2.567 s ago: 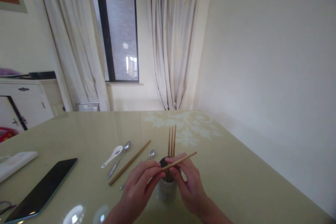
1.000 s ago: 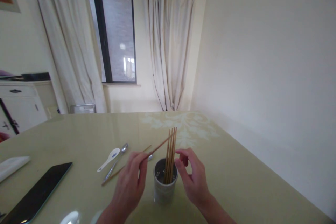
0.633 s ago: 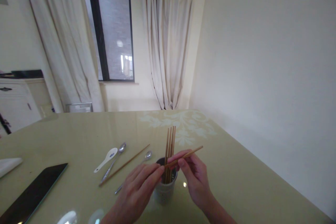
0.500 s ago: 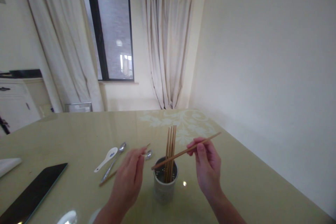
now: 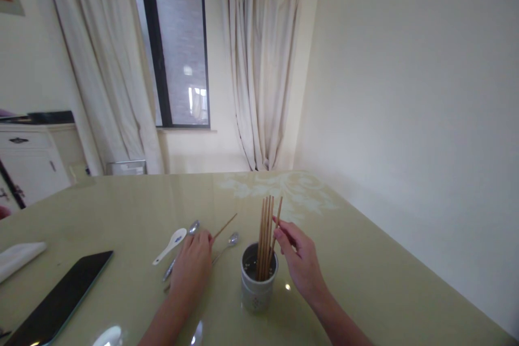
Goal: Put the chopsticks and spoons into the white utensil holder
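My right hand (image 5: 302, 259) pinches a wooden chopstick (image 5: 279, 208), its lower end at the rim of a grey cup (image 5: 255, 297). Several upright chopsticks (image 5: 265, 227) stand in that cup. To the left, my left hand (image 5: 192, 262) is closed over another chopstick (image 5: 225, 226), which slants out past both sides of the hand; its fingertips are partly hidden. Beside this hand lie a white ceramic spoon (image 5: 170, 246) and a metal spoon (image 5: 194, 227), partly covered by the hand. A second metal spoon (image 5: 232, 238) rests between the left hand and the cup.
A black tablet-like slab (image 5: 60, 297) lies on the glossy green table (image 5: 365, 281) at left, with a folded white item (image 5: 20, 259) behind it. Shiny spots show near the front edge. A white wall (image 5: 425, 119) borders the table's right side; curtains and a window are behind.
My right hand has turned its chopstick from nearly level to upright and brought it to the cup. My left hand has shifted slightly left and down along the other chopstick.
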